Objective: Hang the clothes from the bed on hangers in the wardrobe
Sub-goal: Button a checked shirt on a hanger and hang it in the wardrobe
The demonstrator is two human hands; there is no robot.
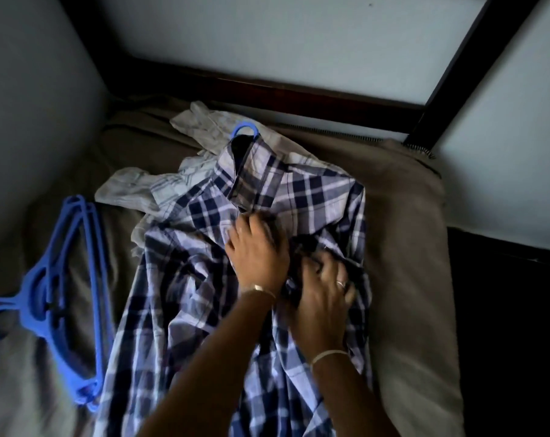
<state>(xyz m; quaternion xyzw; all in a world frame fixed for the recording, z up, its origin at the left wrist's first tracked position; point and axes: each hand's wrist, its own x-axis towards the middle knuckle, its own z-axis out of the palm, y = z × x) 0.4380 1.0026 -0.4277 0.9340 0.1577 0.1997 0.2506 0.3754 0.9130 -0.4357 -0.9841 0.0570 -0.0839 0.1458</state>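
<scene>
Head view, dim light, some motion blur at the hands.

- Plaid shirt (251, 190), navy and white: lies front up on the bed (409, 247), centre of frame, collar toward the top, tail running off the bottom edge.
- Blue hanger (245, 129): only the hook shows, sticking out of the collar; the rest is hidden inside the shirt.
- Left hand (257, 247): just below the collar, fingers bent down and pinching the shirt's front edge. Bracelet at the wrist.
- Right hand (321, 288): just beside the left, lower right of it, fingers curled into a dark bunched fold of the shirt front. Ring on one finger, band at the wrist.
- Pale garments (204, 130): crumpled under the shirt's upper left.
- Spare blue hangers (62, 294): stacked on the bed, left edge, apart from the shirt.
- Dark bed frame (298, 96): along the top.
</scene>
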